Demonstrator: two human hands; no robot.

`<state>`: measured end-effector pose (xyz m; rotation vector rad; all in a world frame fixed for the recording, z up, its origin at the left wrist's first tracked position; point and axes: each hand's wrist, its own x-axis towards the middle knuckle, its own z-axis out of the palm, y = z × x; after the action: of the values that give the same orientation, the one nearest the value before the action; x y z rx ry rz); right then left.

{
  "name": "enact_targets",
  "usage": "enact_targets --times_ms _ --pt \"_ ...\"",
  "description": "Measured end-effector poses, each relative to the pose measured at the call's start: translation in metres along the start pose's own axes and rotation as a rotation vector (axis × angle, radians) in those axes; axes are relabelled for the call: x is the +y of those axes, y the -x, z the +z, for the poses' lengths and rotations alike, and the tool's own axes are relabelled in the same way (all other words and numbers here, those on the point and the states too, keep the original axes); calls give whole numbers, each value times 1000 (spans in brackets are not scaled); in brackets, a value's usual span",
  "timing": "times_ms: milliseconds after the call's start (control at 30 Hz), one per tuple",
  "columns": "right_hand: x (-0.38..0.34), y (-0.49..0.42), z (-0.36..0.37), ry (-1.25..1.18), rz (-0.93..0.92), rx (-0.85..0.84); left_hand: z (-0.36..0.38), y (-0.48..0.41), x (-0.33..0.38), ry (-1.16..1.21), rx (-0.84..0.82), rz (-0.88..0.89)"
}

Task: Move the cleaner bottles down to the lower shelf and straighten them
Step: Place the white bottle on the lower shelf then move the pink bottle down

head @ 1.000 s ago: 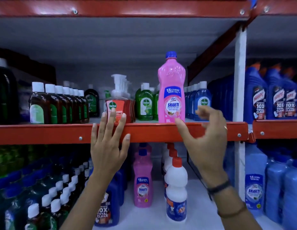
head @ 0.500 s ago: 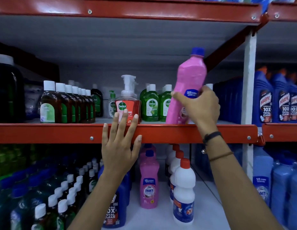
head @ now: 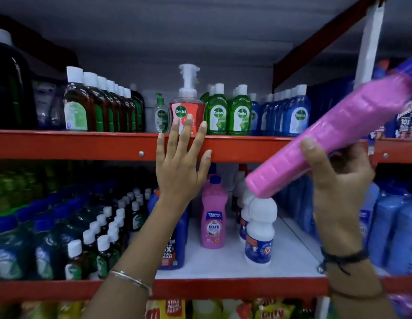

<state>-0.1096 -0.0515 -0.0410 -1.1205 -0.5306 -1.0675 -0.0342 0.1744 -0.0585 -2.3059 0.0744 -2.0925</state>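
My right hand [head: 334, 180] grips a pink cleaner bottle [head: 327, 139] with a blue cap. The bottle is off the shelf, tilted steeply with its cap up at the right edge and its base just above a white bottle [head: 260, 229]. My left hand [head: 184, 166] lies flat with fingers spread against the orange front rail of the upper shelf [head: 85, 145]. On the white lower shelf [head: 225, 261] another pink cleaner bottle [head: 213, 219] stands upright, with more pink ones behind it.
The upper shelf holds brown, green and blue Dettol bottles and a red pump bottle [head: 186, 111]. The lower shelf has small white-capped bottles at left, a blue bottle [head: 175, 245], white bottles, and pale blue bottles [head: 393, 229] at right. A white upright post [head: 368, 44] divides the bays.
My right hand has lifted the pink bottle off the upper shelf, tipped it over to the right and brought it down in front of the rail. My left hand stays on the rail.
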Motion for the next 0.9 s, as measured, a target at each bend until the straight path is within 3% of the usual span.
enact_targets --times_ms 200,500,900 --pt "67 87 15 228 185 -18 1 -1 -1 -1 7 12" --pt "144 148 55 792 373 -109 2 -2 -4 -6 30 45" --pt "168 142 68 1015 443 -218 5 0 -3 -19 44 67"
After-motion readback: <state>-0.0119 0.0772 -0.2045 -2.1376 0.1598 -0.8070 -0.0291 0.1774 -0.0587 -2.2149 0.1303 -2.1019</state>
